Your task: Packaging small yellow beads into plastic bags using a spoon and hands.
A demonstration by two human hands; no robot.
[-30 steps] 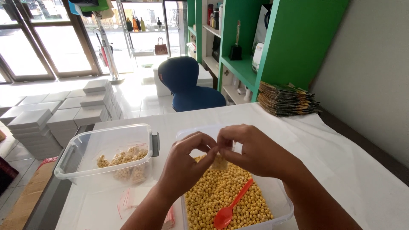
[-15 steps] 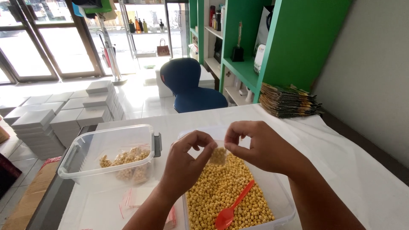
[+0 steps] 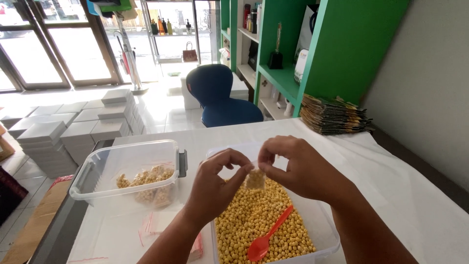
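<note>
Both hands, left hand (image 3: pixel 212 183) and right hand (image 3: pixel 298 168), pinch a small bag (image 3: pixel 255 179) above a tub (image 3: pixel 325 230) on the white-covered table (image 3: pixel 405 186) beside green shelves (image 3: pixel 337 44).

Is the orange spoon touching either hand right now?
Apart. The head view shows the orange spoon lying on the yellow pellets in the tub, with pellets visible between it and the left hand and right hand holding the small bag.

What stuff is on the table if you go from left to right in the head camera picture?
Clear tub with filled little bags → left hand → small bag of yellow beans → right hand → stack of dark packets.
</note>
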